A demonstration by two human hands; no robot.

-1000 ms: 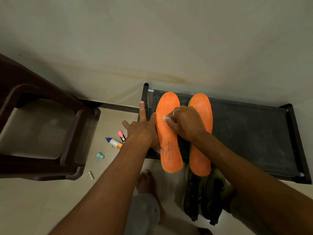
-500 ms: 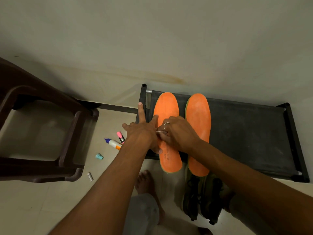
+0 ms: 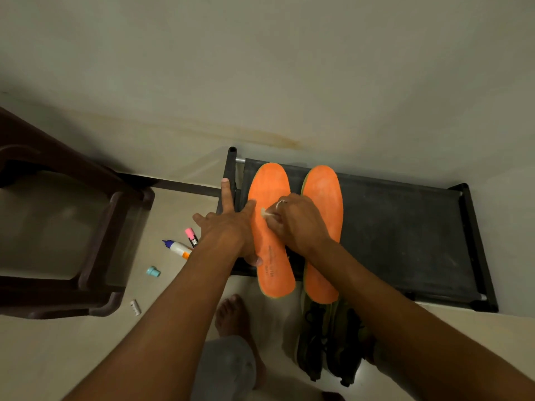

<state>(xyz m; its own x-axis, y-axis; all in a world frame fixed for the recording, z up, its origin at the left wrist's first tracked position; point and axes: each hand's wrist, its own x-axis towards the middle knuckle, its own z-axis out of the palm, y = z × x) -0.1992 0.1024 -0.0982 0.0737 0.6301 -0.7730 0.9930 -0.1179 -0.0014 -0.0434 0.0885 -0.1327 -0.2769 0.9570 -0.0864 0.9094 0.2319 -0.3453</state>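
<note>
While flat under the splayed left hand (image 3: 228, 231), orange insole (image 3: 270, 183) lengthwise, toe toward wall (image 3: 260, 68) (white scrap (image 3: 264, 212) tight in curled right hand (image 3: 299, 224) fingers).

The pale item (image 3: 265, 213) pinched by the right hand (image 3: 298, 227) is too small to identify, print on the left insole (image 3: 269, 183) is illegible, and the brown chair (image 3: 72, 166), left of the black rack (image 3: 405, 233), is cut off at the view's edge.

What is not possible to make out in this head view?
Head view: small white thing pinched by the right hand, mostly covered by its fingers; kind unclear.
Print on the left insole: too small to read.
The dark shoes: partly behind the right forearm.
The brown chair: cut off by the left edge.
</note>
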